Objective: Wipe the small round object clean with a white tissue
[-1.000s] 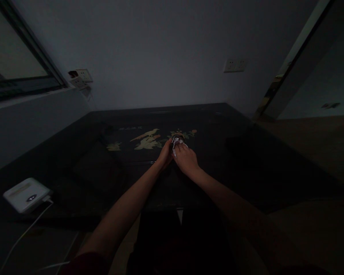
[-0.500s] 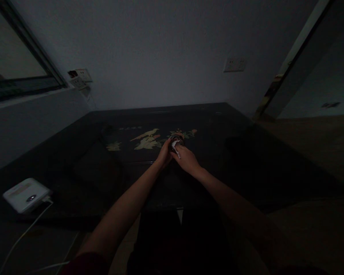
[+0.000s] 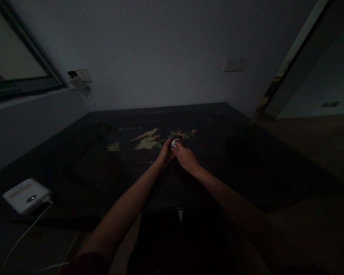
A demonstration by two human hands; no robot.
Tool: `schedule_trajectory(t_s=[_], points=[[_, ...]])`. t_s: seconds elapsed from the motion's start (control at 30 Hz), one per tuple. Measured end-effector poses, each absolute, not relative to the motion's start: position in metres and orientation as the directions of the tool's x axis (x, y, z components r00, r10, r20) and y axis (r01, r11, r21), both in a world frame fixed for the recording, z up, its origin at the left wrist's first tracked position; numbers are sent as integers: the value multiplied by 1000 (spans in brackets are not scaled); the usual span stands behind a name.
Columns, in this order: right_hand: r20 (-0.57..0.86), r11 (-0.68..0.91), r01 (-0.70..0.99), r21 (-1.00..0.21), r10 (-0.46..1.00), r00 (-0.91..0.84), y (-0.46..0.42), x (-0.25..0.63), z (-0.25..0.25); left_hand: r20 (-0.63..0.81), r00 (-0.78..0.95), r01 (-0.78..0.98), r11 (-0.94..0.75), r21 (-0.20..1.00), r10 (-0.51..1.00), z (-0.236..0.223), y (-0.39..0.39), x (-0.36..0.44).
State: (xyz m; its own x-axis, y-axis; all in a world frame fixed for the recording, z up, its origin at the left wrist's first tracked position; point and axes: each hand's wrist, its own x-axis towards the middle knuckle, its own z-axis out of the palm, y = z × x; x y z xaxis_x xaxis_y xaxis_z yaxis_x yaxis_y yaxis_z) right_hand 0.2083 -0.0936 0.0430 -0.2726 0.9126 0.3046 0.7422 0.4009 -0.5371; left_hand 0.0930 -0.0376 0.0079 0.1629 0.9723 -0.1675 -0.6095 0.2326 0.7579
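Note:
My left hand (image 3: 164, 156) is closed around the side of a small, dark, round vessel (image 3: 177, 136) with a shiny rim, perhaps a glass cup or jar; the dim light hides its exact kind. In my right hand (image 3: 187, 159) a crumpled white tissue (image 3: 173, 144) is pinched, pressed at the vessel's mouth on the near side. Both hands meet over the black tabletop (image 3: 172, 191), just in front of a painted bird-and-flower picture (image 3: 147, 139). The lower part of the vessel is hidden by my fingers.
A white box-shaped device (image 3: 27, 195) with a white cable (image 3: 25, 233) lies at the table's left front. Wall sockets (image 3: 234, 64) are on the wall behind, with more sockets (image 3: 81, 78) at the left corner. A window (image 3: 15, 49) is at upper left.
The white tissue has shifted slightly and shows a smaller, more bunched shape at the vessel's mouth. My right fingers have moved a little; the left hand keeps its hold.

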Motion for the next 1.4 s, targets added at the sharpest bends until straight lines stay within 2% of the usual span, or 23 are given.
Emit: schedule_trajectory(t_s=[0.23,0.37,0.57,1.07,1.4], points=[[305,415,847,-332,897,-320,-95,209,46,-111,174,-611,195,767,979,12,-42,94],[331,426,881,-206,878,-347,-96,205,41,-144,184,-574,225,788,972,19,-47,95],[369,425,900,-102,856,-362,-100,201,38,-154,200,-565,242,789,968,25,-49,96],[351,416,891,-179,874,-337,-93,201,27,-148,206,-594,244,767,967,20,-44,96],[414,582,781,-226,784,-463,-83,211,23,-97,242,-611,229,758,965,20,-44,95]])
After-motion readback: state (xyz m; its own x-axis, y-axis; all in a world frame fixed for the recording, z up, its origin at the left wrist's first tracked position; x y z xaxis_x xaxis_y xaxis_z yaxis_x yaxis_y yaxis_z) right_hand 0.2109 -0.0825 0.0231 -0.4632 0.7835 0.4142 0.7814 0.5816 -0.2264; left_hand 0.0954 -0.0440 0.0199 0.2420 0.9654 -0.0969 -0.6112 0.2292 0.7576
